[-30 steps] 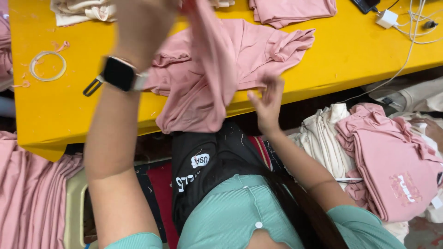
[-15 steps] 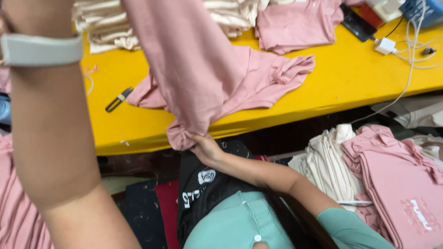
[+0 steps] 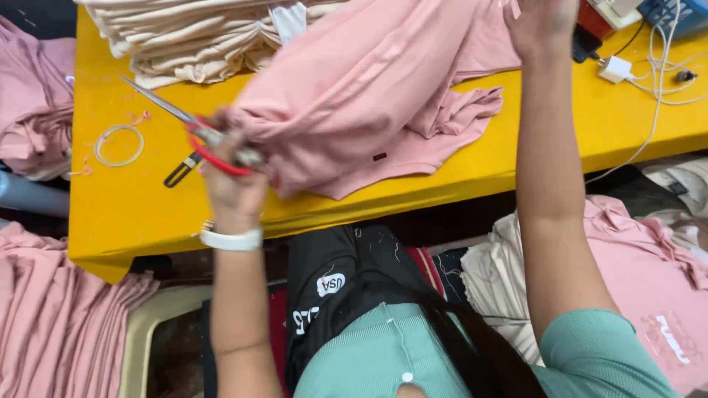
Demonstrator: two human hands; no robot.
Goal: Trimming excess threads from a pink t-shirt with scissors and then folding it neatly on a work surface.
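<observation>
Fingers of the left hand [image 3: 230, 184] are curled through the red handles of a pair of scissors [image 3: 193, 127], and they also pinch a bunched edge of the pink garment [image 3: 383, 96] just left of the frame's centre. The scissor blades point toward the upper left, over the yellow bench [image 3: 118, 206]. A white watch band [image 3: 231, 239] wraps the left wrist below.

Fingers of the right hand [image 3: 542, 26] are closed on the other end of the same pink garment at the upper right of the frame, so the cloth is stretched between the two hands above the bench. Part of the garment droops onto the bench top, near its front edge.

A stack of cream garments [image 3: 199, 37] lies at the upper left of the bench. A thin white ring [image 3: 119, 144] lies on the bench left of the scissors, with a small black tool [image 3: 180, 171] near it. A white charger plug [image 3: 613, 69] and its cables sit at the upper right. Piles of pink garments [image 3: 55, 324] fill the lower left, and more pink cloth [image 3: 649, 280] lies at the lower right.
</observation>
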